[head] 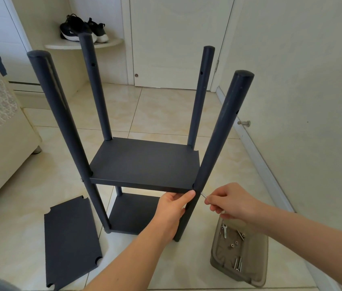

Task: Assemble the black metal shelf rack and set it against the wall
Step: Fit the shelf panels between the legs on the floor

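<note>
Gripping mid shelf (136,184) edge of rack (144,162), upright on floor (161,114) nr wall (302,80), w/ L hand (173,208) by front-rt post (218,139). Pinching thin metal pin (203,194) at that post w/ R hand (228,203).

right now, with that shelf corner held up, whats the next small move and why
Probably turn the thin silver tool pinched in the right hand, to fasten the shelf to the front right post. Its tip meets the post at shelf height, and the left hand props that corner from below, so it seems unfixed there.
</note>
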`<state>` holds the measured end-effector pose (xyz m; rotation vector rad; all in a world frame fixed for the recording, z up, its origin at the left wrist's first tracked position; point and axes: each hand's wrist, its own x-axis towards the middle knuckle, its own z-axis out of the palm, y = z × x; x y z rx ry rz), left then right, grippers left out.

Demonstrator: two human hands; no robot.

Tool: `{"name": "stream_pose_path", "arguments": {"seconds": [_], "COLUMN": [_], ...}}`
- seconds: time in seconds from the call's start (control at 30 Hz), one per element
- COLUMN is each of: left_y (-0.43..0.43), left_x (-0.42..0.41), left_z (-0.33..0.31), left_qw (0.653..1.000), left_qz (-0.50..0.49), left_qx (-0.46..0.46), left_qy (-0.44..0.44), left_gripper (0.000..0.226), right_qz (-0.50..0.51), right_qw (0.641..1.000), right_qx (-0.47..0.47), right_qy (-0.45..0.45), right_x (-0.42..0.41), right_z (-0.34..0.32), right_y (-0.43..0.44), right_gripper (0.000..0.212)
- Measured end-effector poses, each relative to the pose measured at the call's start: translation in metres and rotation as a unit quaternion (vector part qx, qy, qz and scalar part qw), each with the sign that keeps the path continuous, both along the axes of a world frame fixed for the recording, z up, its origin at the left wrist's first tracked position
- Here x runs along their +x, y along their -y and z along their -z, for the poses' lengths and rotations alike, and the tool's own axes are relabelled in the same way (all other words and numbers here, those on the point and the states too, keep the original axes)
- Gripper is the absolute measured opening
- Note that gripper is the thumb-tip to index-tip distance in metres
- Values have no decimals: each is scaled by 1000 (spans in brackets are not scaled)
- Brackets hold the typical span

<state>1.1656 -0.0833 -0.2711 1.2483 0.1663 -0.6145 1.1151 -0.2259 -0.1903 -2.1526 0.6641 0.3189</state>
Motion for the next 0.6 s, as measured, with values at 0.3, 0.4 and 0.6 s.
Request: {"name": "stream_pose_path", "arguments": {"seconds": [0.3, 0.4, 0.6], "left_y": [1, 0, 4], "left_x": [1, 1, 4], "left_z": [1, 2, -1], "left_qw": [1000, 1000, 1000], "left_qz": [9, 11, 16], "left_qx": [-5, -9, 4], "left_qy": [3, 3, -9], "left_gripper": [14, 18, 27], "right_qz": [34, 40, 14], "right_qw": [999, 999, 999], "right_qx": [34, 25, -9], "right_qy": [4, 23, 38], "right_x": [-4, -5, -3], "right_z": [4, 3, 2], "right_y": [-7, -7, -5], "right_gripper": [14, 15, 16]}}
